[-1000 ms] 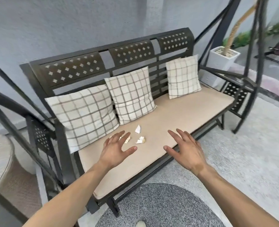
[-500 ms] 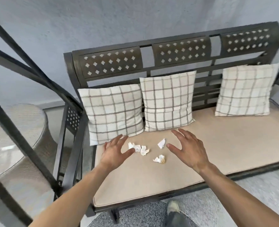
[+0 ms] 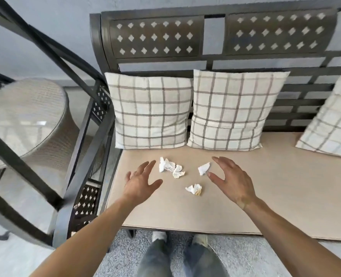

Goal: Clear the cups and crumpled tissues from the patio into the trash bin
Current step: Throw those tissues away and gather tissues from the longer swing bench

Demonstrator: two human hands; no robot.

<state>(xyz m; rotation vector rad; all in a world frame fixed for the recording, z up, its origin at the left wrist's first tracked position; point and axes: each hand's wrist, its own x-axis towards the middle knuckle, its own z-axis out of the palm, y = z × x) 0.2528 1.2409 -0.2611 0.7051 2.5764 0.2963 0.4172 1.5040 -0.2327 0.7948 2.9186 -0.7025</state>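
Observation:
Several crumpled white tissues lie on the beige seat cushion (image 3: 275,188) of a dark metal swing bench: a pair touching each other (image 3: 170,167), a single one (image 3: 204,168) to their right, and one with a tan stain (image 3: 194,189) nearest me. My left hand (image 3: 140,182) hovers just left of the pair, fingers spread and empty. On the other side my right hand (image 3: 230,179) is open too, its fingertips close beside the single tissue. No cup or trash bin is in view.
Three checked pillows (image 3: 151,110) (image 3: 230,110) (image 3: 332,120) lean on the bench back. The swing's black frame bars (image 3: 25,170) cross the left side, with a round glass-topped wicker table (image 3: 25,112) behind them. My feet stand on a grey rug (image 3: 125,254) in front of the bench.
I have stepped closer and turned left, so the tissues now lie straight ahead. Both open hands have come in on either side of them; nothing has been picked up.

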